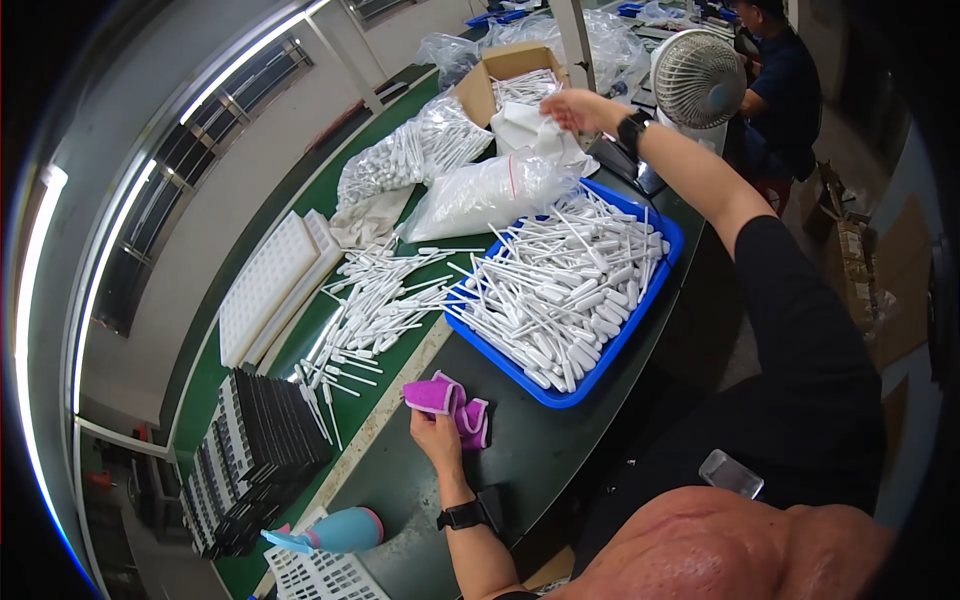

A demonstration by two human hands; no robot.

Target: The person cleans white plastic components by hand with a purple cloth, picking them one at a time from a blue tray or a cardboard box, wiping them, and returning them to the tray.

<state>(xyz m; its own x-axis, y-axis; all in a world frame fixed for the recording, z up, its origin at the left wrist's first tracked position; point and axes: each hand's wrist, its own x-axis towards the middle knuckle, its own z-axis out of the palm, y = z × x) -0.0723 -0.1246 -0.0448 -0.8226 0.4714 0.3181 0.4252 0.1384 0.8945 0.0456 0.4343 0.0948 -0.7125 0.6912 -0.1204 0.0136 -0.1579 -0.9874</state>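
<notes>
My left hand (437, 432) rests on the dark bench top and pinches a crumpled purple cloth (452, 402). My right hand (582, 108) is stretched far forward and grips the top of a white plastic bag (530, 135) that lies behind a clear bag of small white parts (480, 195). Between the two hands stands a blue tray (560, 392) heaped with white plastic pipettes (560, 290). More loose pipettes (375, 305) lie spread on the green mat left of the tray.
White moulded trays (268, 285) and a stack of black trays (250, 455) lie at the left. A light blue spray bottle (335, 531) lies near me. An open cardboard box (510, 75), a desk fan (697, 78) and a seated person (785, 85) are at the back.
</notes>
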